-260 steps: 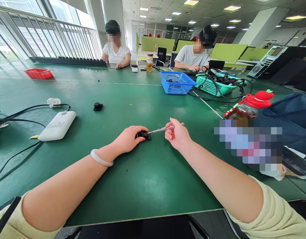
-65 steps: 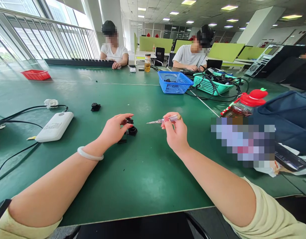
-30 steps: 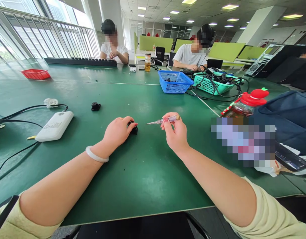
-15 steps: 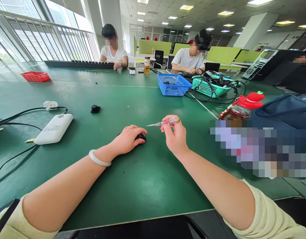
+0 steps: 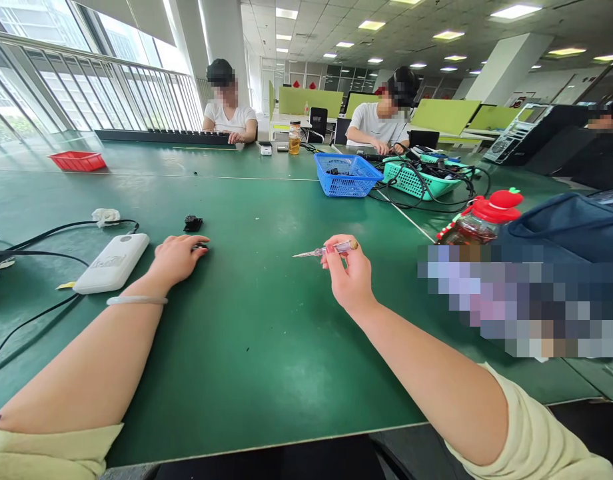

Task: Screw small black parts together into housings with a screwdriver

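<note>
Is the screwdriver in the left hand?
No, the right hand holds the screwdriver, its thin tip pointing left.

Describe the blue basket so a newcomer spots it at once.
On the green table, look past the right hand and its screwdriver toward the far side. There sits an open blue basket with perforated walls and some small black pieces inside. Its colour and sparse contents distinguish it from the teal basket on its right, heaped with black cables.

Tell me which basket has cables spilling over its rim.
The teal basket, right of the blue basket, the only one draped with black cables.
</note>
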`<act>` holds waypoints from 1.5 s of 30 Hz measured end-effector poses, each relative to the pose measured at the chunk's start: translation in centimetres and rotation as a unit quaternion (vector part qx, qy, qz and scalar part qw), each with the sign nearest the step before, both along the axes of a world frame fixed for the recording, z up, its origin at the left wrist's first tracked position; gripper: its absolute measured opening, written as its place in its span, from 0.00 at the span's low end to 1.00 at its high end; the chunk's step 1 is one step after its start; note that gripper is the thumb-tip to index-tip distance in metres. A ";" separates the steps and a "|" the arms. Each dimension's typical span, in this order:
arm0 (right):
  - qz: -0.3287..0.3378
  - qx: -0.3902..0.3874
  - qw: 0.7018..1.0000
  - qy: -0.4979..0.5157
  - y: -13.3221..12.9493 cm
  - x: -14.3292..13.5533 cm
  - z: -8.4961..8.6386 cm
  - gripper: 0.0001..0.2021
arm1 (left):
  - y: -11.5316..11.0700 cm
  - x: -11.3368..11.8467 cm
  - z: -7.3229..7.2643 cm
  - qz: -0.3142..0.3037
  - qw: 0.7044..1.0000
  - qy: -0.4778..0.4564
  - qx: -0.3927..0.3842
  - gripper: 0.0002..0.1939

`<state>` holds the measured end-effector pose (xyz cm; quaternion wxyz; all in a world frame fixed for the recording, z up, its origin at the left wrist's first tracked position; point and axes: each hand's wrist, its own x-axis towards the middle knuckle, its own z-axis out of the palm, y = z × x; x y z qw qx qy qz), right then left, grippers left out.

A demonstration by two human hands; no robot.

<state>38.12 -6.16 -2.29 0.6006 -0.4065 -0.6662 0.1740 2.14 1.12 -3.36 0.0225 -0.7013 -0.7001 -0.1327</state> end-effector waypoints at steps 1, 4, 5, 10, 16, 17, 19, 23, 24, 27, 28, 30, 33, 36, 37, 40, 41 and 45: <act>0.000 -0.001 1.000 -0.001 0.0 0.0 0.0 0.09 | -0.1 -0.7 0.3 0.027 1.000 0.000 0.004 0.21; -0.002 0.001 1.000 -0.003 0.0 0.0 -0.1 0.09 | -0.6 -1.5 1.2 0.081 0.997 -0.008 -0.002 0.22; -0.002 0.003 1.000 -0.002 0.0 0.0 -0.1 0.09 | -0.8 -1.4 1.5 0.097 0.995 -0.017 -0.001 0.23; 0.000 0.008 1.000 0.000 0.0 0.0 0.1 0.08 | -1.6 -0.8 3.2 0.177 0.980 -0.084 0.027 0.25; 0.003 0.000 1.000 -0.003 0.1 0.1 0.0 0.09 | -2.2 -0.7 4.7 0.254 0.967 -0.037 0.014 0.33; 0.003 -0.001 1.000 -0.003 0.1 0.1 -0.1 0.09 | -2.3 -0.7 4.8 0.257 0.966 -0.026 0.009 0.34; 0.002 -0.001 1.000 -0.004 0.1 0.1 -0.1 0.09 | -2.4 -0.6 4.9 0.261 0.965 -0.013 -0.006 0.35; 0.002 0.004 1.000 -0.002 0.1 0.0 -0.1 0.09 | -2.5 -0.1 5.3 0.256 0.966 0.005 -0.035 0.36; 0.002 0.004 1.000 -0.001 0.1 0.0 -0.1 0.09 | -2.6 0.0 5.4 0.254 0.966 0.006 -0.040 0.35; 0.003 -0.001 1.000 -0.001 0.1 0.1 -0.2 0.10 | -2.9 0.3 5.9 0.247 0.968 -0.005 -0.051 0.30; 0.004 -0.004 1.000 -0.002 0.1 0.1 -0.2 0.10 | -3.0 0.3 6.0 0.242 0.968 -0.010 -0.057 0.28; 0.004 -0.008 1.000 -0.004 0.1 0.1 -0.2 0.10 | -3.1 0.2 6.2 0.231 0.970 -0.017 -0.067 0.26; 0.005 -0.007 1.000 -0.006 0.1 0.0 -0.2 0.09 | -3.0 -0.3 6.1 0.218 0.973 -0.012 -0.079 0.25; 0.007 -0.005 1.000 -0.005 0.1 0.0 -0.2 0.09 | -2.8 -1.0 5.7 0.200 0.975 0.002 -0.099 0.25; 0.007 -0.006 1.000 -0.004 0.1 0.0 -0.2 0.09 | -2.7 -1.2 5.6 0.193 0.975 0.008 -0.105 0.26; 0.007 -0.012 1.000 -0.006 0.1 0.0 -0.3 0.09 | -2.4 -1.6 5.2 0.181 0.977 0.029 -0.109 0.26; 0.008 -0.013 1.000 -0.006 0.1 0.0 -0.3 0.09 | -2.3 -1.7 5.2 0.179 0.977 0.034 -0.109 0.26; 0.007 -0.009 1.000 -0.007 0.1 0.0 -0.4 0.09 | -2.1 -1.7 5.0 0.156 0.980 0.055 -0.111 0.26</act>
